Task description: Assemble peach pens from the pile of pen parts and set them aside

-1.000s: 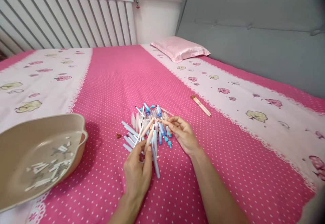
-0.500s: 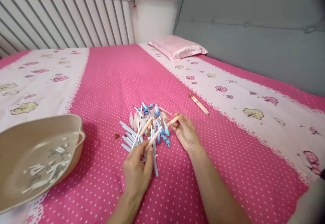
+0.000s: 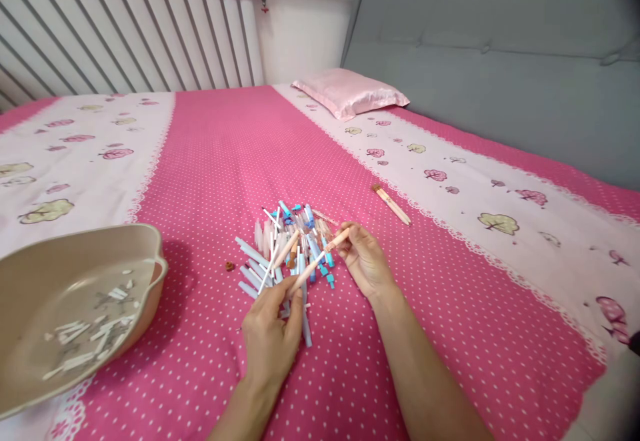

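Note:
My left hand (image 3: 273, 331) is closed around a slim pale-peach pen barrel (image 3: 307, 273) whose white end points up and right. Between the thumb and fingers of my right hand (image 3: 367, 264) is a short peach pen part (image 3: 340, 238) with a clearer, patterned end. The two pieces meet end to end or nearly so; whether one sits inside the other I cannot tell. Beneath and behind them lies a loose pile of pen parts, among them grey-blue tubes (image 3: 253, 251), white sticks and bright blue pieces (image 3: 331, 281).
At left stands a beige basin (image 3: 95, 247) with small white bits (image 3: 83, 361) in it. A few peach pens (image 3: 393, 205) lie to the right, and a small brown piece (image 3: 229, 266) left of the pile. Farther back are a pink pillow (image 3: 350, 92) and a grey headboard (image 3: 480, 74).
The barrel in my left hand has shifted slightly up and right, and the part in my right hand has tilted down to the left. Their ends have come together.

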A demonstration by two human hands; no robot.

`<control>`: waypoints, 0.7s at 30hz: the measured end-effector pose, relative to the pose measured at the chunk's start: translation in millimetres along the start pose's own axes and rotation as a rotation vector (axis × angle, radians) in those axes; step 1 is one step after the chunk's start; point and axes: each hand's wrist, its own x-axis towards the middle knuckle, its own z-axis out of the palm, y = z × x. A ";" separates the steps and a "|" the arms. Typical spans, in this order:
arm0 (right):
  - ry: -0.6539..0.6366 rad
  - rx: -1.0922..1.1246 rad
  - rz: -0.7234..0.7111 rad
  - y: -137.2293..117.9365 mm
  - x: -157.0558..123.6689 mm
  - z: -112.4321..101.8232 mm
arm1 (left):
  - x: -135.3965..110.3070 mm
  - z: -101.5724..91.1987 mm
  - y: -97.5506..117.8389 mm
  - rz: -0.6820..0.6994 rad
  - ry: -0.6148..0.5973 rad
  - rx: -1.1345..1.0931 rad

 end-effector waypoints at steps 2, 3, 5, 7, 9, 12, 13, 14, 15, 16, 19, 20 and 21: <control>-0.006 -0.012 0.002 -0.1 -0.3 0.5 | 0.1 -0.4 0.6 0.006 0.004 -0.001; -0.009 -0.021 0.004 0.0 -0.3 0.8 | -0.1 -0.6 0.8 0.008 0.005 -0.002; -0.019 -0.041 0.002 0.5 0.0 1.2 | -0.6 -1.2 0.7 0.014 0.008 -0.003; -0.032 -0.062 -0.002 1.5 0.3 1.3 | -1.2 -1.5 0.3 0.015 0.007 0.000; -0.041 -0.083 -0.004 2.8 0.5 1.0 | -1.4 -1.5 0.0 0.015 0.004 0.005; -0.056 -0.118 -0.005 4.6 0.0 0.4 | -0.9 -1.0 0.3 0.009 -0.004 0.018; -0.063 -0.127 -0.007 5.0 -0.3 0.4 | -0.5 -0.9 0.6 0.005 -0.005 0.019; -0.070 -0.136 -0.008 5.3 -0.5 0.6 | -0.2 -0.8 1.0 0.004 -0.006 0.019; -0.075 -0.144 -0.007 5.5 -0.8 0.9 | 0.2 -0.8 1.4 0.003 -0.007 0.018; -0.075 -0.149 -0.005 5.6 -1.0 1.3 | 0.5 -0.9 1.8 0.005 -0.007 0.016; -0.068 -0.162 0.011 5.6 -1.7 2.9 | 1.0 -1.2 2.5 0.009 -0.014 0.010; -0.073 -0.168 0.018 5.5 -2.0 3.3 | 1.0 -1.3 2.7 0.005 -0.018 0.009; -0.083 -0.178 0.024 5.5 -2.3 3.6 | 0.9 -1.3 2.8 -0.001 -0.020 0.007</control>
